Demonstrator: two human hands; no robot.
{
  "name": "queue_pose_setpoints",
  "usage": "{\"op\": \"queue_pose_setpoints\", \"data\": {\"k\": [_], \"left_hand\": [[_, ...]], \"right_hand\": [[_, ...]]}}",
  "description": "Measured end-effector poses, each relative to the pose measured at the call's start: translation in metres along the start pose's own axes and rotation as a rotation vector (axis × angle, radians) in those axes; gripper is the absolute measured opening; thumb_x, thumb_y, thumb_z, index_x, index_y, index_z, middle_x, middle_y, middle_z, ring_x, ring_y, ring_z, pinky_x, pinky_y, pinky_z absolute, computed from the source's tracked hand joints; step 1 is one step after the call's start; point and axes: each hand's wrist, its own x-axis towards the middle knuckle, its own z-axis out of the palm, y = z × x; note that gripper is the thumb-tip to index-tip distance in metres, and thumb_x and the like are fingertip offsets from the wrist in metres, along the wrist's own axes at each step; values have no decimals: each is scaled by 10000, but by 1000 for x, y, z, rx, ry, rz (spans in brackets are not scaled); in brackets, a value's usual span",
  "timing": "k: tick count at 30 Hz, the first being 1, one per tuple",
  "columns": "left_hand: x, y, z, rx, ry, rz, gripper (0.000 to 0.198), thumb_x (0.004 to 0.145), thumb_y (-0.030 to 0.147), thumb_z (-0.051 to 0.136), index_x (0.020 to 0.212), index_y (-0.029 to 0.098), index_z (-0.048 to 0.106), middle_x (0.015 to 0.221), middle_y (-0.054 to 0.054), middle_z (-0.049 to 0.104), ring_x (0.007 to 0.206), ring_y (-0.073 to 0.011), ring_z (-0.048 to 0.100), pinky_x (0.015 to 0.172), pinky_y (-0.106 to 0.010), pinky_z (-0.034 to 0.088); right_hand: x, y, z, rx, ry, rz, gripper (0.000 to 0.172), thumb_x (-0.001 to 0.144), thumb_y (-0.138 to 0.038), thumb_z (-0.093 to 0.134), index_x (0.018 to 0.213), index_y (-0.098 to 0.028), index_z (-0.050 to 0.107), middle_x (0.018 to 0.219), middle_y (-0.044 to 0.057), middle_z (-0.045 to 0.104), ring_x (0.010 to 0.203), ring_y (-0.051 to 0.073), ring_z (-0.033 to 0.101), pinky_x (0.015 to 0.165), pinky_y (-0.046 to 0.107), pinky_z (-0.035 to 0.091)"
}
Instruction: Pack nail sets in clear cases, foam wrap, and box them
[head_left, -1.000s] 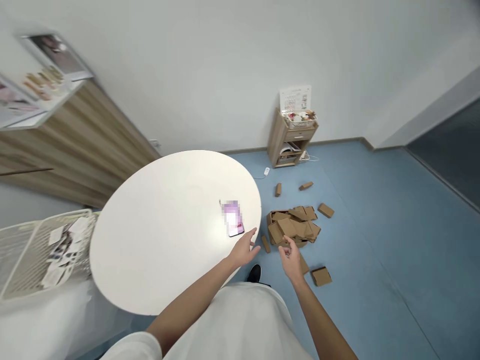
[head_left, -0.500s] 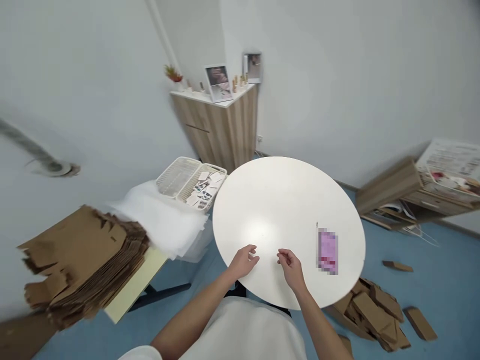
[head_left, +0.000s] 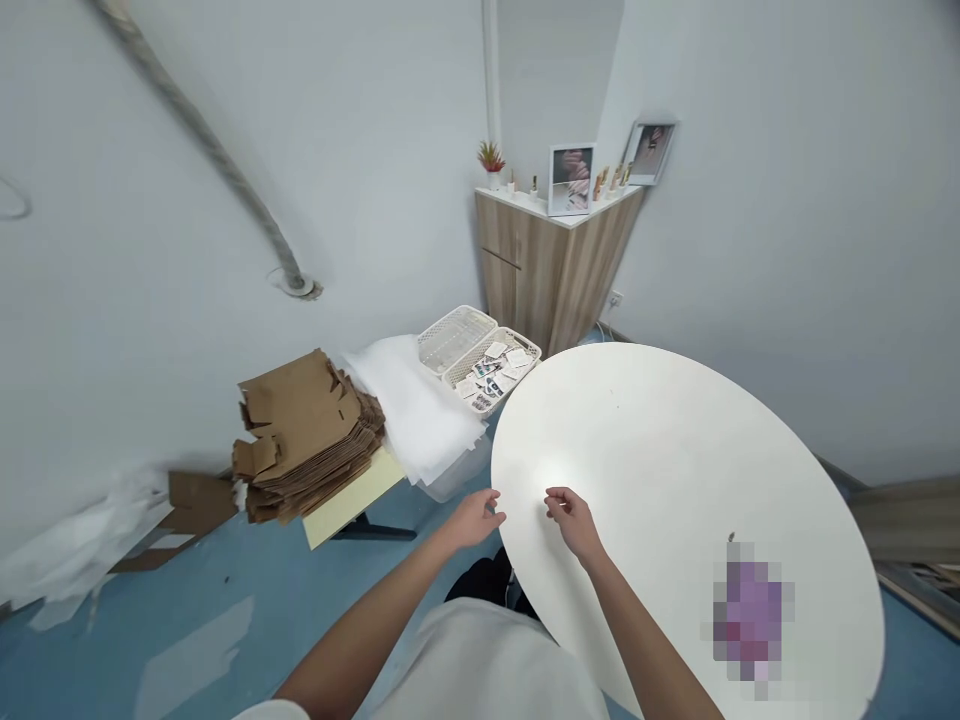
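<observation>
grip, left hand (head_left: pixel 472 518): empty, fingers parted, at surface (head_left: pixel 652 430) left edge
right hand (head_left: pixel 574 522): empty, loosely curled, just inside that edge
both hands: seemingly ready to grasp; would call for closing fingers

readable text: none; cards (head_left: pixel 517 358) in white basket (head_left: pixel 456 343): marks too small; purple item (head_left: pixel 754 605): pixelated
</observation>
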Motion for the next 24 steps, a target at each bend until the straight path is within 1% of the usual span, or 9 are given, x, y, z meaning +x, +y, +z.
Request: {"op": "queue_pose_setpoints", "data": {"k": [2, 5, 9, 12, 14, 16, 18, 20, 24], "left_hand": [[2, 1, -9, -18, 38, -10, 499, 664, 449, 555, 1075, 167, 540, 1071, -110, 581, 811, -206, 575, 683, -288, 427], [12, 2, -28, -30, 97, -16, 516, 668, 471, 554, 1094, 180, 529, 1073, -106, 583, 828, -211, 579, 674, -283, 431], [38, 1, -60, -13, 183, 28, 495, 690, 457, 543, 1103, 183, 524, 1069, -100, 581, 847, -206, 582, 690, -288, 446], [72, -3, -88, 20, 248, 91, 434, 711, 415, 539, 1076, 180, 533, 1067, -89, 583, 837, -190, 588, 707, -285, 456], [100, -6, -107, 41, 280, 121, 405, 725, 392, 533, 1071, 182, 531, 1075, -83, 580, 842, -180, 589, 708, -280, 463], [131, -9, -126, 62, 284, 136, 394, 736, 381, 527, 1075, 181, 525, 1081, -84, 576, 861, -174, 586, 715, -274, 468], [161, -11, -142, 99, 259, 148, 390, 734, 371, 534, 1071, 174, 528, 1086, -89, 570, 869, -173, 583, 727, -275, 470], [190, -14, -154, 136, 203, 152, 403, 723, 368, 550, 1067, 159, 534, 1094, -102, 559, 884, -182, 581, 749, -282, 465], [237, -21, -166, 189, 103, 105, 421, 736, 340, 532, 1103, 134, 513, 1129, -119, 536, 977, -202, 543, 831, -296, 422]], "right_hand": [[11, -2, 7, 3, -33, 2, 344, 681, -460, 532, 894, -194, 583, 859, 43, 604, 682, 152, 588, 699, 317, 437], [27, -9, 18, -9, -100, 4, 340, 683, -450, 531, 895, -188, 578, 850, 45, 603, 678, 154, 582, 681, 315, 438], [55, -25, 38, -29, -128, -10, 330, 670, -433, 542, 887, -187, 581, 832, 43, 608, 652, 146, 571, 647, 305, 435], [80, -41, 57, -16, -129, -18, 314, 686, -408, 526, 905, -188, 578, 832, 42, 608, 669, 145, 568, 654, 300, 435], [99, -53, 71, -10, -126, -18, 301, 690, -391, 522, 904, -187, 580, 834, 45, 611, 692, 149, 566, 666, 301, 436], [120, -63, 85, -13, -107, -17, 292, 683, -378, 527, 894, -186, 587, 832, 45, 618, 711, 151, 564, 683, 301, 437], [142, -72, 98, -25, -69, -4, 290, 672, -371, 532, 885, -185, 594, 827, 42, 626, 718, 151, 562, 685, 298, 439], [164, -79, 109, -34, -30, 31, 301, 664, -366, 534, 893, -182, 598, 819, 40, 632, 717, 154, 563, 667, 293, 441], [202, -86, 128, 0, 4, 116, 359, 656, -344, 548, 968, -169, 589, 805, 44, 637, 742, 162, 571, 667, 294, 448]]}}
